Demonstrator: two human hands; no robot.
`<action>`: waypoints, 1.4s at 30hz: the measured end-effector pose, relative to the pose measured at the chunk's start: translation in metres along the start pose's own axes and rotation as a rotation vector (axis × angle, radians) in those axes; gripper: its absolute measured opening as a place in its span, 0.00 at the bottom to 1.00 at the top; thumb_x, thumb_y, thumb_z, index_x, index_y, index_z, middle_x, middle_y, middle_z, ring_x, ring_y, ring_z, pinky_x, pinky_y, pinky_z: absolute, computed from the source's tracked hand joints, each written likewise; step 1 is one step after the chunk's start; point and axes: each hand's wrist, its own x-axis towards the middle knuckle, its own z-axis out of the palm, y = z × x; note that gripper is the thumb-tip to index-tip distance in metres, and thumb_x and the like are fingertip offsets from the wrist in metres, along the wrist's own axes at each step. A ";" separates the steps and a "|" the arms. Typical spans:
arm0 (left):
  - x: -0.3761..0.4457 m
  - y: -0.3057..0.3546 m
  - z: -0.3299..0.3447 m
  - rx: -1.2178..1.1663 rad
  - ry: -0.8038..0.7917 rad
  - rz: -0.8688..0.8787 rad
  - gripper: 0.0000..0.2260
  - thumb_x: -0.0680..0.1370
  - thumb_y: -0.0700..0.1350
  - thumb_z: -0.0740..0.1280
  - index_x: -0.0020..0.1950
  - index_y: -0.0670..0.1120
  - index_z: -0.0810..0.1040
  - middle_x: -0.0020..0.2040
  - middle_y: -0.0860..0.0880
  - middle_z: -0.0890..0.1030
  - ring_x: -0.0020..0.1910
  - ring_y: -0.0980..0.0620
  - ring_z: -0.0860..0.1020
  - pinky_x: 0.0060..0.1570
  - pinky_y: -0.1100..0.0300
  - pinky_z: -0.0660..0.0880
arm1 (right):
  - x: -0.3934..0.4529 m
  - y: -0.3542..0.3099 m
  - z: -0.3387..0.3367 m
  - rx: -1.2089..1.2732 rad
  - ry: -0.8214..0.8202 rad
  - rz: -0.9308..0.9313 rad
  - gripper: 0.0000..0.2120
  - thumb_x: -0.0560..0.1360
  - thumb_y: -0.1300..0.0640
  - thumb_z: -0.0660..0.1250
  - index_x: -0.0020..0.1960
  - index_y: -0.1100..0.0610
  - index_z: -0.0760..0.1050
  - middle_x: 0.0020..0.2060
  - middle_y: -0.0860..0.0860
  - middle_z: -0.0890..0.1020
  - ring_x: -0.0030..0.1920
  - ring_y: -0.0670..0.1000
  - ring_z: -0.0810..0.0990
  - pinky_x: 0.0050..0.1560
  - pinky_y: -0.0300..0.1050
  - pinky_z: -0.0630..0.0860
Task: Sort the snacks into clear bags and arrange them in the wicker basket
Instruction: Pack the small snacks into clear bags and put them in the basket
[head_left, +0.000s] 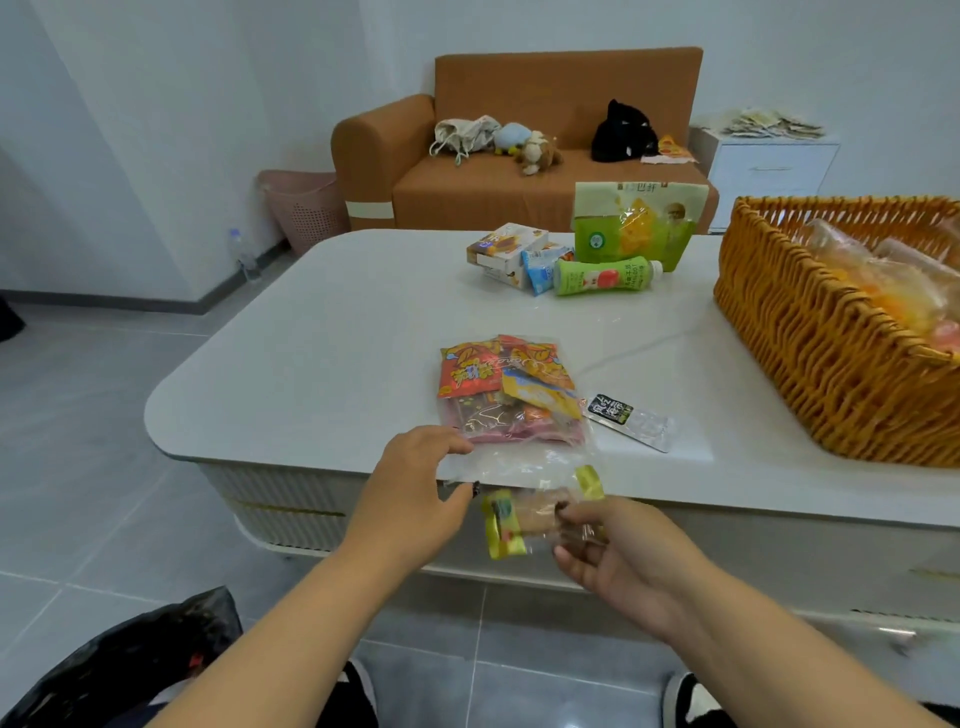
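While blurred, right hand (602, 551) holds yellow-ended snack (511, 525) below clear bag (514, 462).

Domestic living room. Indicated by an orange-brown sofa (524, 150) strewn with soft toys (527, 145), a pink laundry basket (306, 208) beside it, and a white drawer cabinet (769, 166). A low white table (322, 353) is set on grey floor tiles (104, 441).

Cut off, covered, or too blurred to read

The orange wicker basket (810, 332) runs past the right edge, its bagged contents a smear of orange and pink. Both shoes at the bottom edge are cropped, as is the crumpled black plastic bag (130, 660) at lower left. The right hand's fingertips (574, 519) vanish behind a yellow-ended clear-wrapped snack (524, 519), its print unreadable.
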 end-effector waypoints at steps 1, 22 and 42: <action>0.001 0.001 0.002 0.037 0.005 0.004 0.13 0.75 0.44 0.70 0.60 0.52 0.78 0.63 0.56 0.76 0.65 0.56 0.70 0.59 0.69 0.63 | 0.004 0.002 0.002 0.083 0.023 -0.026 0.05 0.76 0.70 0.62 0.45 0.64 0.74 0.37 0.57 0.76 0.34 0.51 0.74 0.28 0.39 0.76; 0.002 0.035 0.009 0.127 0.087 -0.076 0.10 0.81 0.45 0.60 0.59 0.51 0.78 0.54 0.52 0.81 0.54 0.50 0.76 0.49 0.55 0.73 | 0.059 -0.021 0.052 0.317 -0.055 -0.333 0.10 0.72 0.78 0.61 0.43 0.66 0.77 0.37 0.58 0.81 0.35 0.53 0.81 0.34 0.39 0.81; 0.017 0.033 0.010 -0.066 0.114 -0.154 0.05 0.78 0.46 0.65 0.48 0.52 0.82 0.45 0.54 0.84 0.48 0.49 0.81 0.47 0.50 0.77 | 0.051 -0.053 0.047 -0.537 -0.051 -0.264 0.08 0.77 0.69 0.59 0.46 0.65 0.76 0.33 0.56 0.82 0.28 0.51 0.81 0.25 0.38 0.75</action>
